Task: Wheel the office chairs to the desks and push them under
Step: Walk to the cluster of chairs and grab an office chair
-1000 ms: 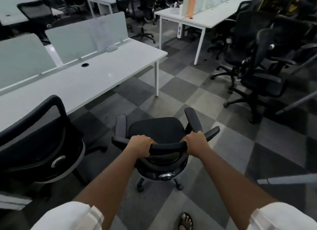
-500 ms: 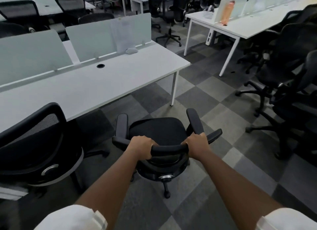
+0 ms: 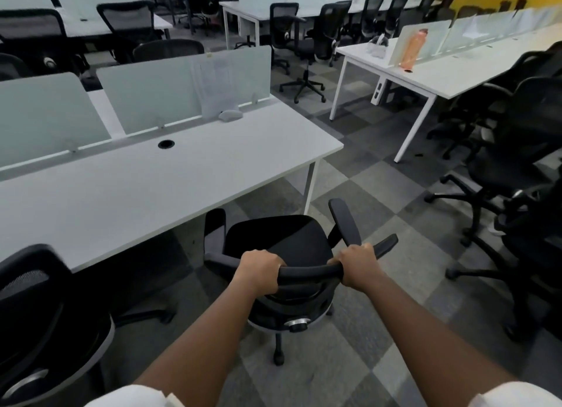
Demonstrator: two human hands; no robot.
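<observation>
Chair being moved: a black office chair with a fabric seat and two padded armrests [image 3: 279, 245] stands on the grey checked carpet [image 3: 377, 193], just in front of the near edge of a long white desk [image 3: 158, 181], its seat facing the desk's right end.
Left hand: the left hand [image 3: 258, 270] grips the curved top rail of the chair's backrest, fingers curled over it and clamped.
Right hand: the right hand [image 3: 357, 265] grips the same rail further right, fingers wrapped round it.
Why held this way: two hands spread on the backrest likely give steering control while the castors roll.
Why placed here: the chair lines up with the open space under the desk, beside its white leg, so a forward push should tuck it in.
Neighbour: a second black mesh-backed chair [image 3: 39, 321] sits at the left, close to the same desk.
Containers: an orange bottle [image 3: 413, 51] stands on a farther white desk [image 3: 450, 69]; its contents cannot be told.
Desk top: a frosted glass divider [image 3: 152, 93] and a round cable hole [image 3: 166, 144].
</observation>
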